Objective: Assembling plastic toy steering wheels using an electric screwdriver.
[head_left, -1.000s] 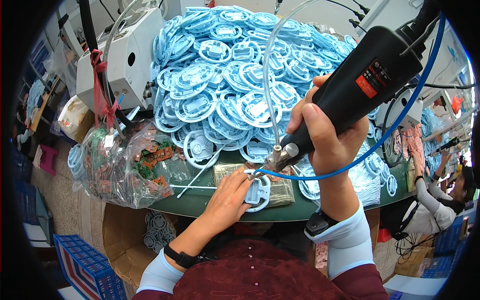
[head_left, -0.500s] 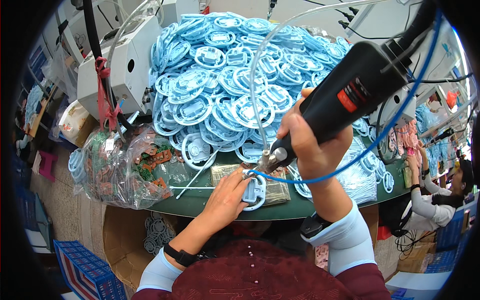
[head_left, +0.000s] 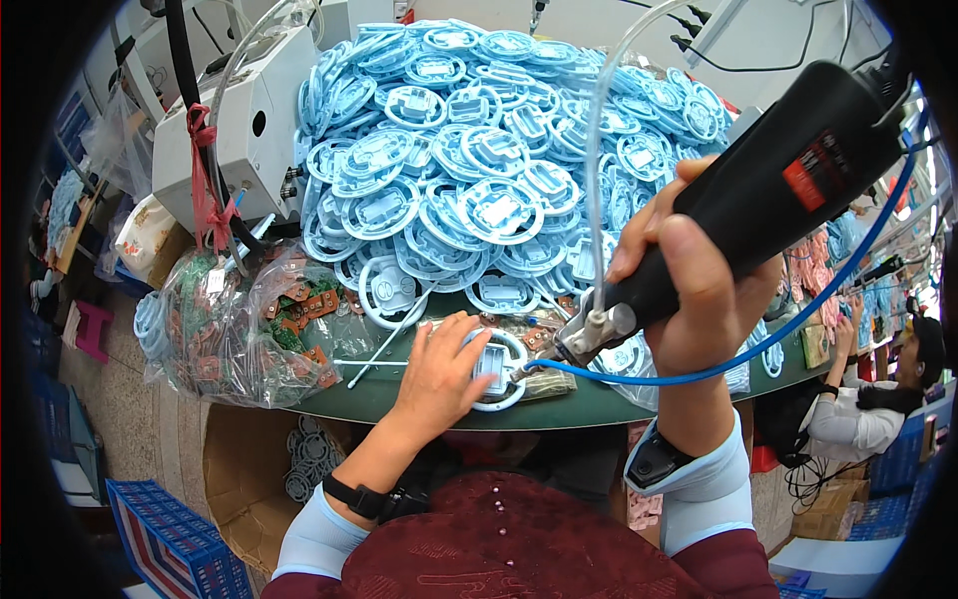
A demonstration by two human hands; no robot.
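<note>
A light-blue plastic toy steering wheel (head_left: 491,363) lies at the table's front edge, its rectangular recess facing up. Over its left side rests my left hand (head_left: 436,377), fingers spread and thumb against the part, holding it down. My right hand (head_left: 694,290) is wrapped round a black power screwdriver (head_left: 773,180), tilted with its metal nose down and left. The tip is at the wheel's right rim; whether it touches a screw is too small to tell. A clear tube (head_left: 596,180) and a blue air hose (head_left: 699,373) run to the nose.
A tall heap of light-blue wheels (head_left: 419,150) fills the table's back. Clear bags of circuit boards (head_left: 249,334) lie left, beside a grey control box (head_left: 244,130). Thin light-blue rods (head_left: 384,349) lie near my left hand. A co-worker (head_left: 868,384) is at far right.
The screwdriver and my right hand have shifted right, the tip going from the wheel's upper left to its right rim. My left hand has moved slightly left, its fingers spreading.
</note>
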